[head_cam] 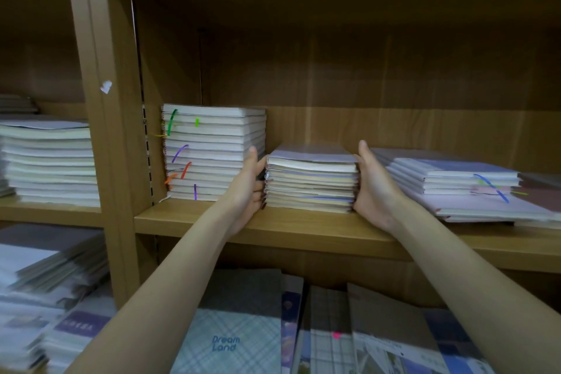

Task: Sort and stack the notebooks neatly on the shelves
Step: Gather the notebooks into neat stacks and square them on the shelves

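Observation:
A short stack of notebooks (311, 182) with a pale lilac top cover rests on the middle wooden shelf (303, 229). My left hand (247, 191) presses flat against the stack's left, spiral-bound side with the thumb up. My right hand (375, 188) presses against its right side, palm inward. A taller stack of white notebooks with coloured ribbon markers (212, 153) stands just to the left, close behind my left hand. A loose, slanting pile of lilac notebooks (461, 185) lies to the right.
A wooden upright (112, 118) separates this bay from the left bay, which holds another white stack (50, 162). Below, the lower shelf carries more notebooks, among them a plaid "Dream Land" cover (230, 340) and untidy piles at the left (45, 279).

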Demonstrator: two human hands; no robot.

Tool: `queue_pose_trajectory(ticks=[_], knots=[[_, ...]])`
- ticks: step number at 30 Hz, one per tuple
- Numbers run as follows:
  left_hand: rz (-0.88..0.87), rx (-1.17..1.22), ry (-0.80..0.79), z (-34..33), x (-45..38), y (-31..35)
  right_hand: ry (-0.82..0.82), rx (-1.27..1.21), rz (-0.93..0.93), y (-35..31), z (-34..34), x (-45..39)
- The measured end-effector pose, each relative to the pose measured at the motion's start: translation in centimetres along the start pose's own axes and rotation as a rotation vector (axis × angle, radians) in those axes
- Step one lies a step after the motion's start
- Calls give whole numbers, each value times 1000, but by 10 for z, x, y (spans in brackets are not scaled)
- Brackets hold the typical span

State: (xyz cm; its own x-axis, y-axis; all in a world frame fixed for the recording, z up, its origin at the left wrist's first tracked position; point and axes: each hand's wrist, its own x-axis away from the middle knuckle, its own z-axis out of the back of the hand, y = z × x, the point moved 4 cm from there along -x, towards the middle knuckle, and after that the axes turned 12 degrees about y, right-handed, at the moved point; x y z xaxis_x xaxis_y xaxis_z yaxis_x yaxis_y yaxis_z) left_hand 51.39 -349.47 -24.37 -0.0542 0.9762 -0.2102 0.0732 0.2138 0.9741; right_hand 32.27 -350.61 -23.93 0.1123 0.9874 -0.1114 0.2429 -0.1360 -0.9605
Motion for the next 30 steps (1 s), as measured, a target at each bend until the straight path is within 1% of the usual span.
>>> queue_pose_trajectory(ticks=[1,6,10,12,16,18,20,23,28,30], knots=[[-1,15,-4,-1,-1,1,27,-11,10,-1,-1,-1],[-28,24,-10,-7,-1,1,50,-80,46,2,-7,-6],[-48,-1,22,-10,1,2,46,-67,92,2,-7,-5],[-51,-10,35,-11,3,3,53,-63,85,5,-7,-7],[-29,-24,65,-12,3,5,54,-25,90,5,-9,-10],[-6,0,70,-10,4,5,91,22,94,8,-7,-12],[-4,45,84,-10,3,5,113,83,144,10,-2,-16],[-5,98,142,-6,-1,3,98,119,188,9,0,-14],[-48,-4,206,-4,-3,4,104,113,187,9,-2,-17],[-33,-23,182,-2,-4,3,103,114,166,11,-2,-19]])
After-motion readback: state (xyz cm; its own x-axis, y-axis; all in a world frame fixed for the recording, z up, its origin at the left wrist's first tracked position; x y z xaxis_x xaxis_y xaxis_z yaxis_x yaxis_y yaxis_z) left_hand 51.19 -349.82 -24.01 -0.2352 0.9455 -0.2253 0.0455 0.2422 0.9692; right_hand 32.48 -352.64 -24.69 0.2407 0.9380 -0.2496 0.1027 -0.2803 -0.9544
